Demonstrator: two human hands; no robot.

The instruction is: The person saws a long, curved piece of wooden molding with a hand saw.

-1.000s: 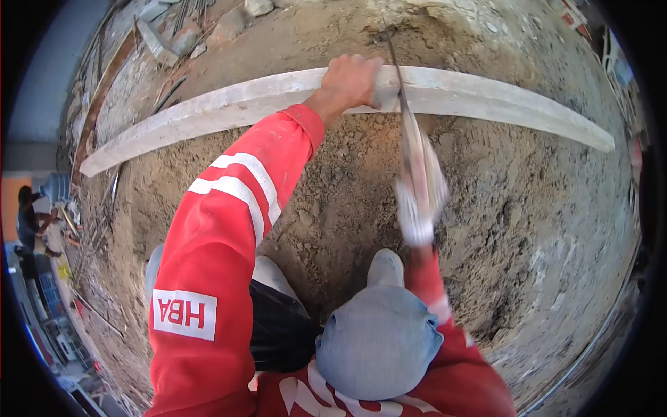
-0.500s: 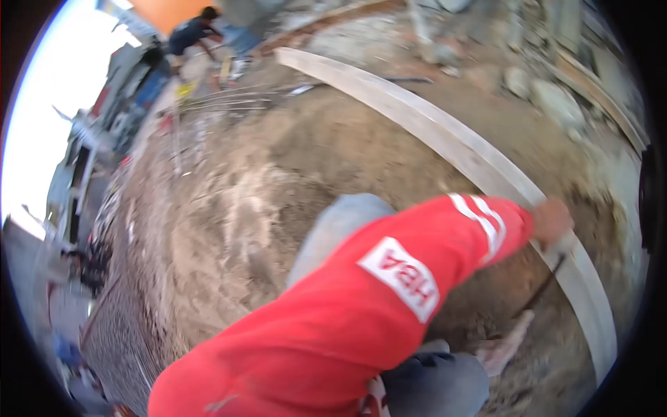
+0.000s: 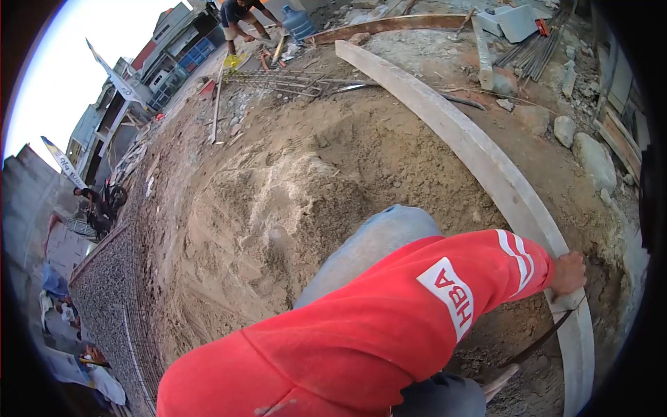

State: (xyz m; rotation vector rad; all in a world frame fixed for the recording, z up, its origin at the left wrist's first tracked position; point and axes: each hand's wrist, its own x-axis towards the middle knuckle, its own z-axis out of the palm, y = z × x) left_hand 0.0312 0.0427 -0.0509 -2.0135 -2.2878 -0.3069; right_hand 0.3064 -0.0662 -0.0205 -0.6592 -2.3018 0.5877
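Observation:
My left hand (image 3: 569, 273), at the end of a red sleeve (image 3: 389, 306) that crosses the view, is closed on a long pale wooden plank (image 3: 479, 156). The plank looks curved through the lens and runs from the upper middle to the lower right. Just below the hand, a thin dark strip like a blade (image 3: 540, 345) meets the plank and slopes down left towards a pale brown piece (image 3: 501, 382). I cannot make out whether that piece is a handle. My right hand is hidden. My bent knee (image 3: 379, 240) in faded jeans is beside the sleeve.
A sand mound (image 3: 278, 201) lies left of the plank. Behind it are steel bars (image 3: 278, 83), a blue water jug (image 3: 297, 24) and a bending person (image 3: 240, 17). Stones (image 3: 594, 163) lie at right; gravel (image 3: 104, 313) is at left beside a motorbike (image 3: 111, 201).
The view has shifted and become sharper, bringing more of the background into sight. My left hand stays on the plank, and the dark strip still meets the plank below it.

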